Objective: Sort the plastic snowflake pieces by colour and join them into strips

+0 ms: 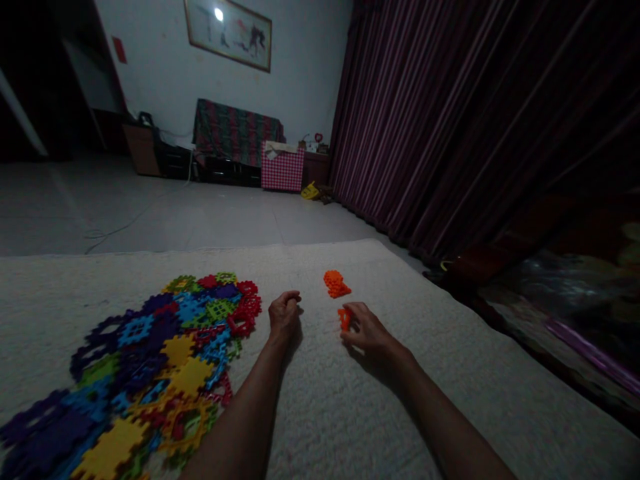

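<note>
Between the fingertips and thumb of my right hand [367,328] is a small orange plastic piece [344,319], just above or on the pale quilted mat. Just beyond it lies a little cluster of orange gear pieces [336,284]. My left hand [284,311] rests on the mat with its fingers curled in; whether anything is inside them is hidden. To the left of that hand spreads a large heap of gear-shaped plastic pieces [193,377] in purple, blue, yellow, red and green.
The pale mat [320,407] covers the surface under my arms. Past its far edge is a tiled floor [240,217] with a thin cable. A dark purple curtain [400,120] hangs at right, with a clear plastic-covered pile [565,287] beside the mat. A cloth-covered cabinet [240,130] stands against the wall.
</note>
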Action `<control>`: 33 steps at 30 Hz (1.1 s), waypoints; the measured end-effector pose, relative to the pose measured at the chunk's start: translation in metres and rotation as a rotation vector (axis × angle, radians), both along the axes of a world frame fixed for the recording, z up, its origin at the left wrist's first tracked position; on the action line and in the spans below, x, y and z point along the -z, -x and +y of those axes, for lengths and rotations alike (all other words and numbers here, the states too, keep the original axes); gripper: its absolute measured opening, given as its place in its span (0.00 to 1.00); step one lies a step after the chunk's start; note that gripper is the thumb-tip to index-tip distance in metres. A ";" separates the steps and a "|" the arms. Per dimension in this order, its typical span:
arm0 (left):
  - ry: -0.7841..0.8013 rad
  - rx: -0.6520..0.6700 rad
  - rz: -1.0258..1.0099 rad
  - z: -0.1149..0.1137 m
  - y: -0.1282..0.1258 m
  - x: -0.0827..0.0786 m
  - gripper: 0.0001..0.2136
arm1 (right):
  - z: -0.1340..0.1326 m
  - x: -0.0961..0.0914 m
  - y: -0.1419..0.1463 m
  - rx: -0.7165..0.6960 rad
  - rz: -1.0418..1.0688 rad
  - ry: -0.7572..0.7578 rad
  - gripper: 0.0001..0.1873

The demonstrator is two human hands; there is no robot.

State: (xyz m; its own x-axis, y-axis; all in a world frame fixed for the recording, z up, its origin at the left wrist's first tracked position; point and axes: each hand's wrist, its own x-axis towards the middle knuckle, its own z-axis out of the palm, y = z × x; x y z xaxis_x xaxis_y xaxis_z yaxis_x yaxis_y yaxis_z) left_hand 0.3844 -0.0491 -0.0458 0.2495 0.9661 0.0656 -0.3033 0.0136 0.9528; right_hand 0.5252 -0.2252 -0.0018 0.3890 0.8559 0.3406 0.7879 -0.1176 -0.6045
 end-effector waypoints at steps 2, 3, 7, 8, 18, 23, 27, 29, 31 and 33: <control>-0.001 -0.008 0.009 -0.001 0.000 -0.001 0.17 | 0.023 0.006 -0.010 0.112 0.005 -0.068 0.28; -0.003 -0.005 0.022 -0.001 0.000 -0.002 0.17 | 0.034 0.009 -0.014 0.182 0.003 -0.098 0.28; -0.003 0.007 0.075 -0.001 0.001 -0.004 0.16 | 0.071 0.022 -0.026 0.354 -0.114 -0.193 0.29; 0.000 -0.002 0.077 -0.001 0.001 -0.005 0.16 | 0.076 0.025 -0.028 0.381 -0.146 -0.207 0.29; -0.036 0.012 0.161 0.000 0.003 -0.007 0.16 | 0.083 0.042 -0.036 0.451 -0.224 -0.234 0.30; -0.049 0.014 0.156 0.000 0.003 -0.008 0.16 | 0.086 0.045 -0.037 0.443 -0.239 -0.224 0.33; -0.018 -0.006 0.118 -0.002 0.001 -0.008 0.15 | 0.082 0.040 -0.034 0.418 -0.264 -0.246 0.32; -0.009 -0.016 0.082 -0.004 0.000 -0.009 0.14 | 0.078 0.034 -0.030 0.394 -0.299 -0.305 0.29; -0.019 0.002 0.085 -0.005 -0.002 -0.009 0.15 | 0.076 0.029 -0.023 0.349 -0.330 -0.379 0.24; -0.020 -0.039 0.105 -0.005 -0.003 -0.009 0.15 | 0.077 0.026 -0.014 0.279 -0.334 -0.439 0.19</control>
State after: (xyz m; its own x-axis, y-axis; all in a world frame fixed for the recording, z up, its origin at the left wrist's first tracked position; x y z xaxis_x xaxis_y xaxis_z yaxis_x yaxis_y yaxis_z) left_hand 0.3877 -0.0544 -0.0369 0.2186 0.9739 0.0606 -0.2014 -0.0157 0.9794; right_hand 0.5396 -0.1482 -0.0281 0.3893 0.4897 0.7802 0.9185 -0.1423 -0.3690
